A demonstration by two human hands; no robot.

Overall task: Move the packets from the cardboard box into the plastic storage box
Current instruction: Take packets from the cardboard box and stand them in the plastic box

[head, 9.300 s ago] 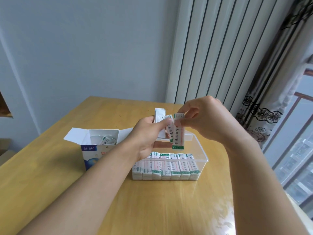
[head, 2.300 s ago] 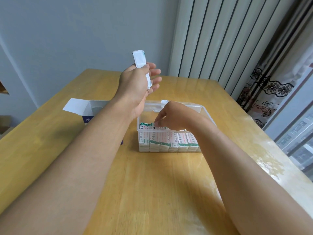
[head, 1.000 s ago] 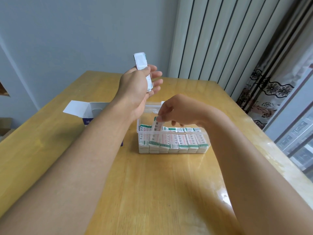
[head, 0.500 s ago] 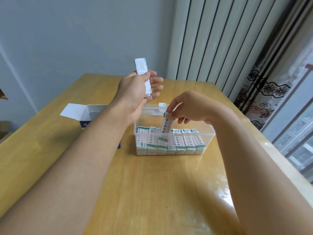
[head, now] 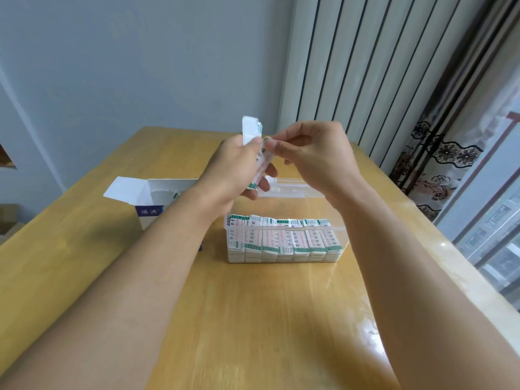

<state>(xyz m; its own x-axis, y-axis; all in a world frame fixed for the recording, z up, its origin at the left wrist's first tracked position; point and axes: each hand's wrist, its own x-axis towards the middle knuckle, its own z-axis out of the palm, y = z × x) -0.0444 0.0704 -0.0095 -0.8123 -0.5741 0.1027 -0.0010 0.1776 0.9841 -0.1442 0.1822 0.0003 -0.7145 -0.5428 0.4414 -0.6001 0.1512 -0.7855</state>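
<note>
My left hand (head: 230, 170) is raised above the table and grips a small bunch of white packets (head: 251, 129) with green ends. My right hand (head: 315, 153) meets it and pinches the top of one packet (head: 262, 167) from that bunch. Below them stands the clear plastic storage box (head: 284, 258), holding a neat row of several packet stacks (head: 284, 237). The open white and blue cardboard box (head: 153, 202) sits to its left, partly hidden by my left forearm; a packet shows inside it.
Everything rests on a wooden table (head: 267, 319). The storage box's clear lid (head: 287, 190) stands open behind it. A blue-grey wall is at the back, striped blinds and a patterned curtain (head: 439, 159) at the right by a window.
My right hand has let go of the packet it set in the storage box, risen to my left hand and taken hold of another packet there. The left hand has dropped a little.
</note>
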